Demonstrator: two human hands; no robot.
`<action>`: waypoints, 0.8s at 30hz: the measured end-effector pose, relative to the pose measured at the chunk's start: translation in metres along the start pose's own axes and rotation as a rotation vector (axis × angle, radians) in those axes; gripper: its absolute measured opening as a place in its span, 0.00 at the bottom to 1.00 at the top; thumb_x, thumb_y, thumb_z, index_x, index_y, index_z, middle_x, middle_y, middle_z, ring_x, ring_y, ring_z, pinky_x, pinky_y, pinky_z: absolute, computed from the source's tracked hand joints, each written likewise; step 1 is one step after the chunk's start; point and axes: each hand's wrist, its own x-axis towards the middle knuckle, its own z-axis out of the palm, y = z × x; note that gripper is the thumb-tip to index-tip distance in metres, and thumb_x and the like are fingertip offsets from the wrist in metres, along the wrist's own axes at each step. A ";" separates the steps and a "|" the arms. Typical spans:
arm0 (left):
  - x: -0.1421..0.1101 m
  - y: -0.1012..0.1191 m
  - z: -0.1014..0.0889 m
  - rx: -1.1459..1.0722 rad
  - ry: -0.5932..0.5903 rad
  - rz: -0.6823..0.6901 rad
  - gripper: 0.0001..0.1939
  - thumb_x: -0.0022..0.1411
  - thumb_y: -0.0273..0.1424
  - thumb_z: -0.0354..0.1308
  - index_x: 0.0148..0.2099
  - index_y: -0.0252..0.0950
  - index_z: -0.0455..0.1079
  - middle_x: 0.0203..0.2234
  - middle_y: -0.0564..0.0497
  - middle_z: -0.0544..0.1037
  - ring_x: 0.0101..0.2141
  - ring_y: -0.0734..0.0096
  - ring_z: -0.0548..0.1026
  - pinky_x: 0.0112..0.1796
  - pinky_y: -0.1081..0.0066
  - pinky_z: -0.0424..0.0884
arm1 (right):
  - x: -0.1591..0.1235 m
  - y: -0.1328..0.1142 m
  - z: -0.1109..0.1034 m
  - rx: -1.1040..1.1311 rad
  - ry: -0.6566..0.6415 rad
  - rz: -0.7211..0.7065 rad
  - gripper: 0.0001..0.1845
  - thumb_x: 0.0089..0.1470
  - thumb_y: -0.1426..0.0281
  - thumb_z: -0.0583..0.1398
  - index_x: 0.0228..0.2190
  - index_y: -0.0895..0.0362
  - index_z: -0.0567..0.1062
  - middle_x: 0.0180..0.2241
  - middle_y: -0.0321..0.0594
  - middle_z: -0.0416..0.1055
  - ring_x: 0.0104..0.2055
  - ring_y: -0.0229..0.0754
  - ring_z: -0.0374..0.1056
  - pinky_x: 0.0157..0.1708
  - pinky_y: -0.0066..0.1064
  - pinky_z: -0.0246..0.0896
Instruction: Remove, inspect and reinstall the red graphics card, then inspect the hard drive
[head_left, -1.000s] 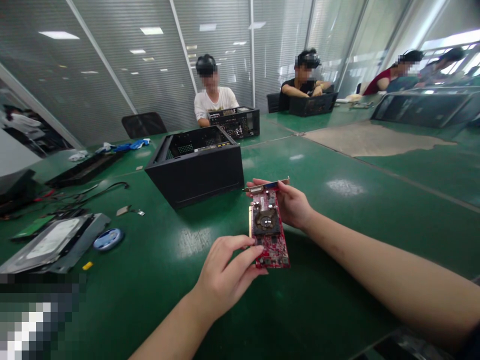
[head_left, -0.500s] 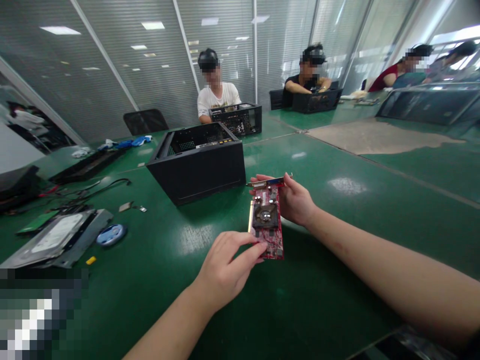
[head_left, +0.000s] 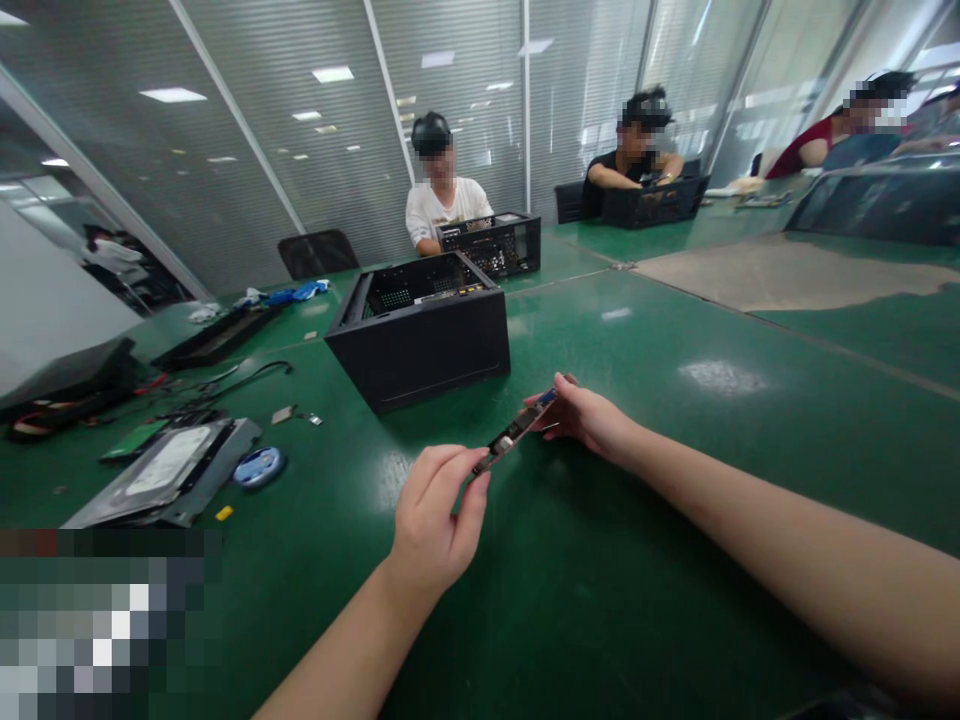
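Observation:
Both of my hands hold a red graphics card (head_left: 516, 432) just above the green table (head_left: 675, 480). The card is turned edge-on to me, so only its thin side and metal bracket show. My left hand (head_left: 435, 520) pinches the near end between thumb and fingers. My right hand (head_left: 589, 415) grips the far end by the bracket. An open black computer case (head_left: 420, 335) stands a short way beyond the card.
A hard drive on a metal bracket (head_left: 169, 475), a blue round item (head_left: 259, 467), cables and small parts lie at the left. A black side panel (head_left: 217, 337) lies further back. Several other people sit at cases along the far side.
The card has been rotated from face-up to edge-on and lowered toward the table. Both hands stay on its ends. The view has shifted slightly.

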 end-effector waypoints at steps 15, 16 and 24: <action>-0.005 -0.038 0.011 -0.181 0.123 -0.825 0.15 0.66 0.41 0.53 0.46 0.37 0.74 0.29 0.51 0.76 0.29 0.69 0.73 0.33 0.71 0.68 | -0.005 -0.007 -0.010 -0.759 0.099 -0.309 0.27 0.58 0.48 0.55 0.30 0.59 0.79 0.24 0.42 0.74 0.26 0.42 0.69 0.28 0.32 0.62; -0.005 -0.040 0.011 -0.195 0.130 -0.851 0.16 0.66 0.42 0.53 0.45 0.37 0.74 0.28 0.51 0.76 0.28 0.69 0.73 0.32 0.71 0.67 | -0.005 -0.007 -0.009 -0.752 0.104 -0.305 0.27 0.58 0.48 0.55 0.29 0.59 0.79 0.23 0.41 0.74 0.26 0.42 0.68 0.27 0.32 0.61; -0.011 -0.052 0.016 -0.333 0.120 -0.957 0.16 0.63 0.45 0.56 0.39 0.36 0.74 0.20 0.55 0.72 0.23 0.72 0.67 0.26 0.74 0.62 | -0.001 -0.002 -0.011 -0.675 0.120 -0.243 0.28 0.57 0.46 0.55 0.25 0.59 0.75 0.19 0.36 0.67 0.21 0.38 0.62 0.23 0.29 0.54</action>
